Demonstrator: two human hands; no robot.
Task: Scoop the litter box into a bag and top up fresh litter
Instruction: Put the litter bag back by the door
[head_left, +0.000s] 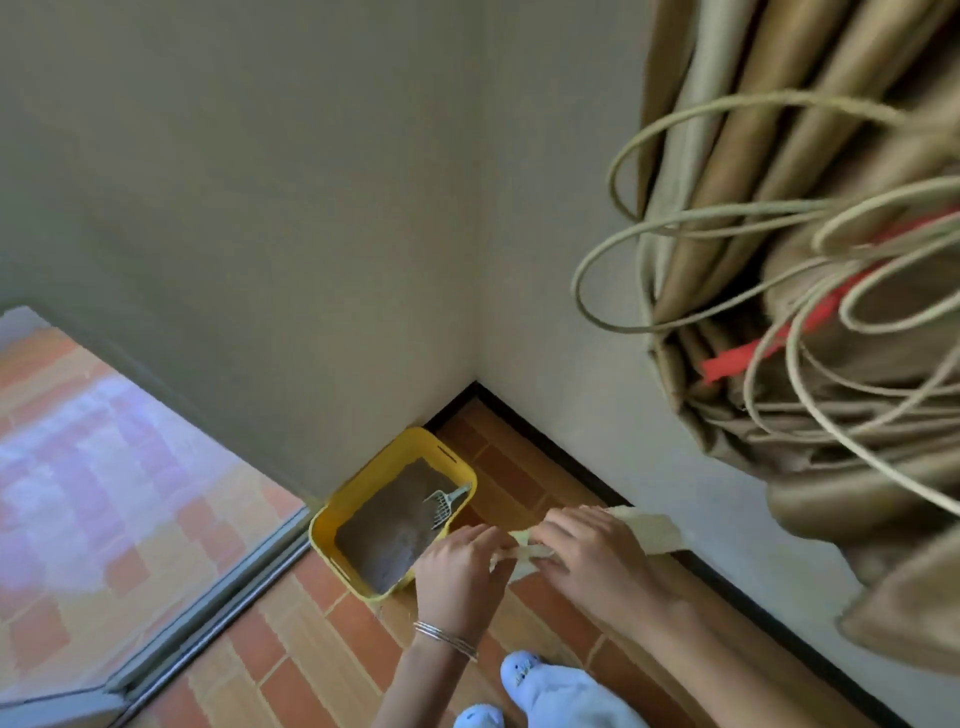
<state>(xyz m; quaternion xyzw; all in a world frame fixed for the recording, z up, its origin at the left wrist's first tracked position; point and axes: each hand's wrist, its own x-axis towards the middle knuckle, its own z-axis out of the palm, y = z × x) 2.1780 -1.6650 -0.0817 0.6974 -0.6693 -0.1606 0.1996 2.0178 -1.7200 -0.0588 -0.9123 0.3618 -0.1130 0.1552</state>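
A yellow litter box (332, 525) sits on the tiled floor in the corner of the room, filled with grey-brown litter. A pale slotted scoop (445, 503) lies inside it against the right wall. Just right of the box, both hands grip a pale yellowish bag (652, 532), flat and folded. My left hand (460, 569), with thin bangles at the wrist, pinches its near end. My right hand (587, 553) holds it from the other side, fingers close to those of the left. Part of the bag sticks out beyond my right hand toward the wall.
Two walls with a dark skirting (571, 467) meet behind the box. A sliding door track (223, 587) and glass run along the left. A bunched tan curtain (810, 260) with loops of cord hangs at the upper right. White slippers (524, 670) stand on the floor below my hands.
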